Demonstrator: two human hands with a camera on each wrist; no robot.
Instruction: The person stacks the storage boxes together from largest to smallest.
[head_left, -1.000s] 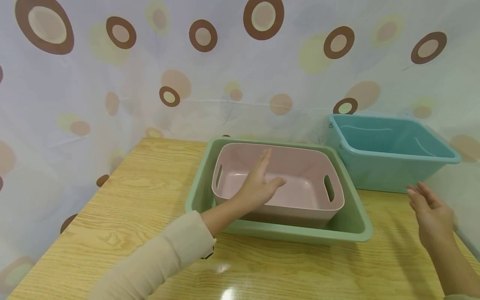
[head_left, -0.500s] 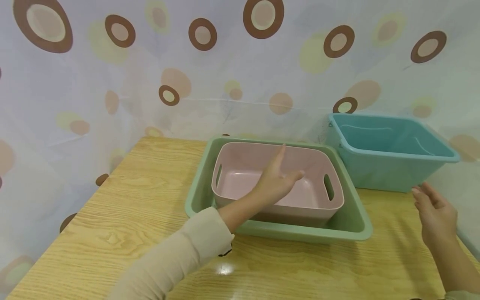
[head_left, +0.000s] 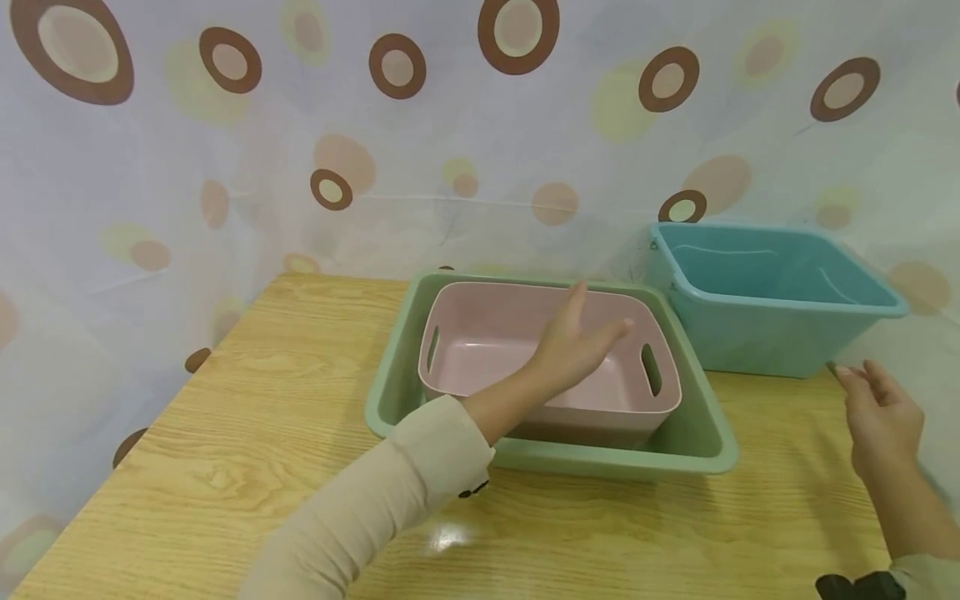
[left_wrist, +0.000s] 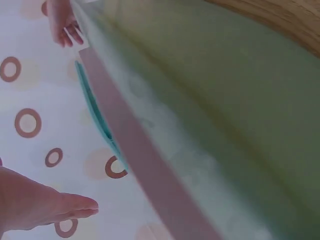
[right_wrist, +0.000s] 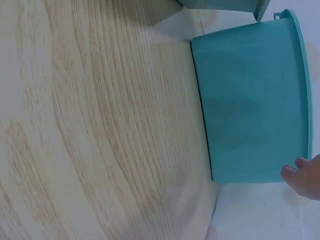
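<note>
A pink basket (head_left: 480, 358) with slot handles sits inside a larger green tub (head_left: 600, 462). My left hand (head_left: 573, 354) reaches over the basket, thumb apart from straight fingers, holding nothing. In the left wrist view that hand (left_wrist: 45, 202) shows at the lower left, with the tub's green wall (left_wrist: 200, 100) filling much of the picture. A blue bin (head_left: 765, 337) stands at the back right. My right hand (head_left: 885, 417) is in front of the bin's right end, fingers loosely bent; a small dark spot shows at its thumb tip. The right wrist view has this hand (right_wrist: 305, 180) overlapping the bin's rim corner.
All the containers are on a wood-grain table (head_left: 225, 417). A patterned cloth (head_left: 450, 125) with brown rings hangs behind it and along the sides. The green tub's right rear corner is close against the blue bin.
My left hand has moved right across the pink basket, its sleeve following. My right hand has shifted slightly right. The containers stay put while the head view turns a little.
</note>
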